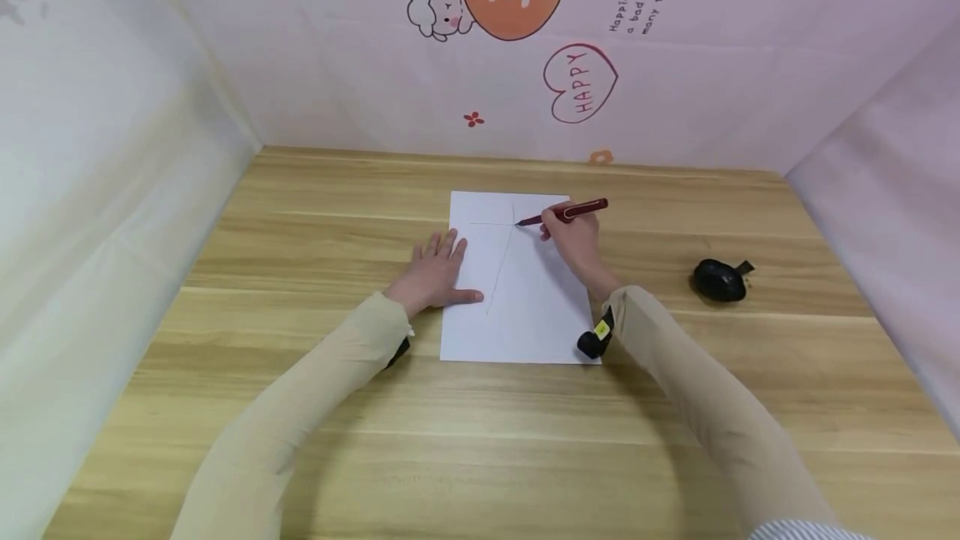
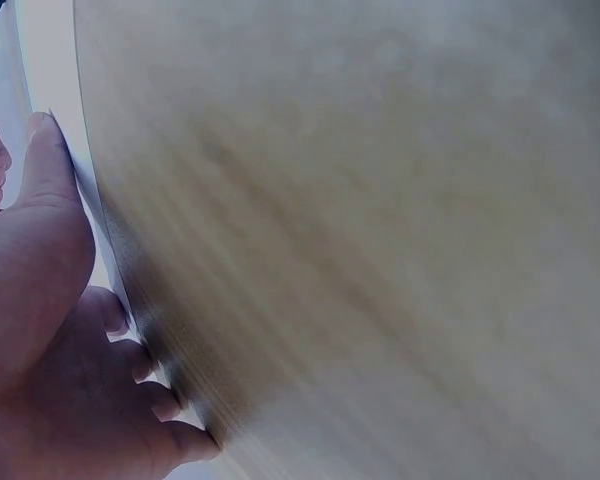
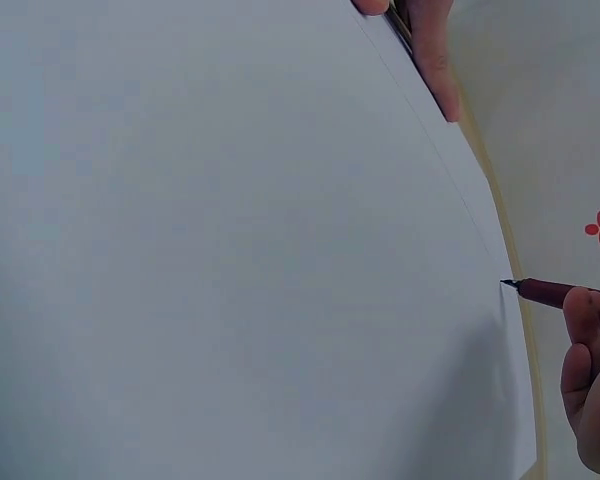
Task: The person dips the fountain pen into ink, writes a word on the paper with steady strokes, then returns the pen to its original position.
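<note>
A white sheet of paper (image 1: 532, 307) lies on the wooden table, marked with a thin horizontal line, a short upright stroke and a long slanting line. My right hand (image 1: 576, 242) pinches a dark red fountain pen (image 1: 585, 209), its tip at the point where the lines meet. In the right wrist view the pen (image 3: 545, 291) points its dark nib at the paper. My left hand (image 1: 437, 277) rests flat with spread fingers over the sheet's left edge, thumb on the paper. The left wrist view shows that hand (image 2: 50, 300) along the paper's edge.
On the wooden table (image 1: 300, 290), to the right of the paper, sits a black rounded object (image 1: 720, 280) with a small tab. A printed white cloth (image 1: 360, 90) hangs behind the table's far edge, and pale cloth walls stand at both sides.
</note>
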Demonstrator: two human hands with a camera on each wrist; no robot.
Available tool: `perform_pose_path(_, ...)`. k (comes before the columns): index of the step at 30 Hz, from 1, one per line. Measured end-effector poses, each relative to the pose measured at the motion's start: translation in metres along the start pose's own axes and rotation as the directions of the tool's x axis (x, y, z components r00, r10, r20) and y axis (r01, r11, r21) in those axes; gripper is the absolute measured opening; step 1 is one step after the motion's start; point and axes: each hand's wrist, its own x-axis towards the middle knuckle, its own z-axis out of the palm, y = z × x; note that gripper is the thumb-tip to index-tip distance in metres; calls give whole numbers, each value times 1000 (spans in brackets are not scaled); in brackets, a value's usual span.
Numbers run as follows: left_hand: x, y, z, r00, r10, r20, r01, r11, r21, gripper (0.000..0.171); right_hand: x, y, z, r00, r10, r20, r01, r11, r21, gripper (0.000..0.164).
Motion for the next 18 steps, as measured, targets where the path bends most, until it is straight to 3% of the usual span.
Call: perform_pose_path(18,2,-1,2,1000,-1,6,1,1000,-1,101,-3,3,-1,1000,15,-8,-15,999,32,15)
